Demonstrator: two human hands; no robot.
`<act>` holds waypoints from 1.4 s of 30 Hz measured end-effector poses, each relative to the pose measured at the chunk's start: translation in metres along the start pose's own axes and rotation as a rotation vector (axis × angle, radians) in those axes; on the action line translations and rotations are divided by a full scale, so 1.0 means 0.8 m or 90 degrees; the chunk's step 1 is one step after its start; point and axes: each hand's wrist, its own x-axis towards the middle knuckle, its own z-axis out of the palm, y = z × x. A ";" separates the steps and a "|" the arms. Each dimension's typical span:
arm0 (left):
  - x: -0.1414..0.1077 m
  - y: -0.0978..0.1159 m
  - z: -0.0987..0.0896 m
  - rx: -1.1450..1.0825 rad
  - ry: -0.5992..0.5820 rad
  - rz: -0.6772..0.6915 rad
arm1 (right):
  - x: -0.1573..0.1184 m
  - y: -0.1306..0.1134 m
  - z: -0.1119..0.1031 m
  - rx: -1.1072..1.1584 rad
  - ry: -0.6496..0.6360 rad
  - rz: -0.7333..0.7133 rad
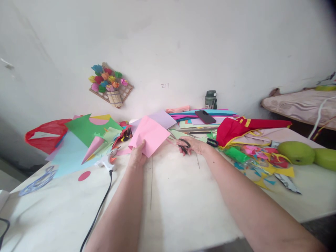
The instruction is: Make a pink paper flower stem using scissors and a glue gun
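Pinching a pink four-sided paper sheet (150, 135), bare L hand (139, 156) sits far ctr over off-white tabletop (186, 203), left of black-handled scissors (188, 143) grasped by bare R hand (194, 144), prob. cutting step, next snip needing blades aligned w/ sheet.

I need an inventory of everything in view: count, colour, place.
Pink sheet: one, pink, centre
Scissors: one, black-handled, centre
Phone: one, dark, back
Bottle: one, dark green, back
Glue gun: one, white, left
Cone: one, pink, left
Disc: one, red, left
Plastic bag: one, red, far left
Cloth: one, red with yellow trim, right
Fruits: two, green, far right
Papers and scraps: many, mixed, left, back, right
Flower decoration: one, multicoloured, wall
Padded surface: one, pale, right edge
Table: one, whitish, below
Left hand: one, bare, holding pink sheet
Right hand: one, bare, holding scissors
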 end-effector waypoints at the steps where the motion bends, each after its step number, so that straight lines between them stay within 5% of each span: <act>1: 0.000 -0.001 0.000 -0.001 -0.002 0.001 | 0.000 -0.001 0.001 -0.008 0.000 -0.002; 42: -0.001 -0.001 0.002 0.009 -0.022 0.026 | 0.015 0.001 0.007 -0.141 0.092 -0.026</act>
